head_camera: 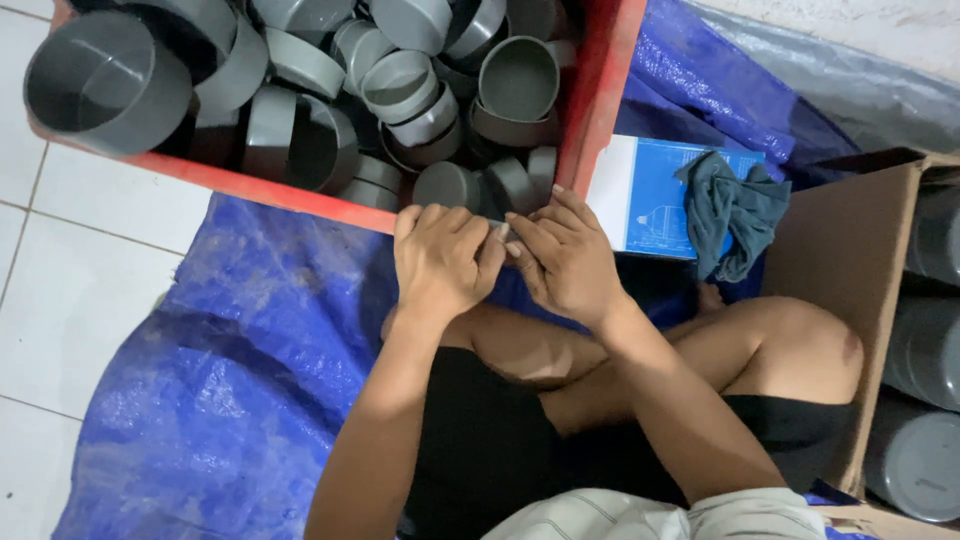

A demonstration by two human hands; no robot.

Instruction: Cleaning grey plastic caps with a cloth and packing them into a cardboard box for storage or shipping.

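My left hand [440, 258] and my right hand [565, 258] meet just in front of the red crate [590, 110], fingertips touching. Between them they pinch a small pale item [503, 233], too tiny and too covered to identify. The crate is heaped with several grey plastic pipe caps [400, 85], some lying on their sides. A larger grey cap [100, 85] rests on the crate's left corner. My crossed bare legs lie right under the hands.
A blue tarp [250, 380] covers the white tiled floor [70, 300]. A blue-and-white box [645, 195] with a dark teal rag [735, 215] on it lies to the right. A cardboard box [850, 260] at far right holds stacked grey caps [920, 450].
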